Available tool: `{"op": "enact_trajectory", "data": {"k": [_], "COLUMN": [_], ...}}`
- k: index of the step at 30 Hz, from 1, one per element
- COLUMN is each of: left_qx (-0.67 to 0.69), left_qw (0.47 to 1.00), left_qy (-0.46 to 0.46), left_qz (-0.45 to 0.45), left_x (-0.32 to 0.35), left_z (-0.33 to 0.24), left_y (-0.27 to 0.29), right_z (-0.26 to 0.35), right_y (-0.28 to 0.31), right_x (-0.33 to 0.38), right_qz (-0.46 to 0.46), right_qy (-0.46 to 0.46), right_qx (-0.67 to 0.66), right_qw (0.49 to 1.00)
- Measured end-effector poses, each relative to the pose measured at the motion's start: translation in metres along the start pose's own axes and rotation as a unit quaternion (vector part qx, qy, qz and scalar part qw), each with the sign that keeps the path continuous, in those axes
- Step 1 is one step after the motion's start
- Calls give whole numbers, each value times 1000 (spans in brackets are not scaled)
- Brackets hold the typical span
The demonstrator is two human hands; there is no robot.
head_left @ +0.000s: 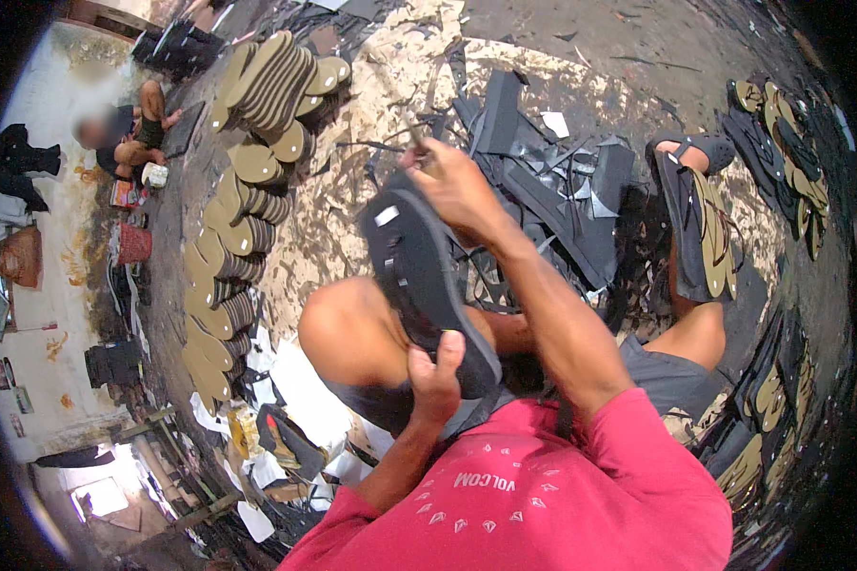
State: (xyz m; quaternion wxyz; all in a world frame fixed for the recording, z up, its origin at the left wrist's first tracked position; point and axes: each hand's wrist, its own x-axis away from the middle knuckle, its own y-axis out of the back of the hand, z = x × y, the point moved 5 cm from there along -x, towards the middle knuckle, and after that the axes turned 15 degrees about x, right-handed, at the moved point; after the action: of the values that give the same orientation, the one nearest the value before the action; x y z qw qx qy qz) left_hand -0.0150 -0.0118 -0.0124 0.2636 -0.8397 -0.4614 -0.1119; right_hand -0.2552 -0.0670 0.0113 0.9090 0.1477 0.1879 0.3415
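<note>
A black sandal sole with a small white label near its far end is tilted over my bent knee. My left hand grips its near end, thumb on top and fingers underneath. At the far end, my right hand is closed beside the sole's edge. A thin, blurred, stick-like thing juts up from its fingers; its kind cannot be made out. Dark strips on the sole's face show small light patches.
Stacks of tan soles line the left side. Black offcuts litter the floor ahead. Tan-and-black soles lie by my foot at the right, with more sandals beyond. Another person sits at the far left.
</note>
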Motion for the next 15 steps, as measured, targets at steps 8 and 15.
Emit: {"op": "enact_trajectory", "data": {"k": [8,15], "left_qx": [201,37], "left_qw": [978,991], "left_qy": [7,10], "left_qz": [59,129], "left_x": [-41,-31], "left_z": [-63,-107], "left_y": [-17,-24], "right_z": [42,38], "right_y": [78,74], "right_x": [104,197], "right_qz": [81,93], "right_qy": [-194,-14], "right_qx": [-50,104], "right_qw": [976,990]}}
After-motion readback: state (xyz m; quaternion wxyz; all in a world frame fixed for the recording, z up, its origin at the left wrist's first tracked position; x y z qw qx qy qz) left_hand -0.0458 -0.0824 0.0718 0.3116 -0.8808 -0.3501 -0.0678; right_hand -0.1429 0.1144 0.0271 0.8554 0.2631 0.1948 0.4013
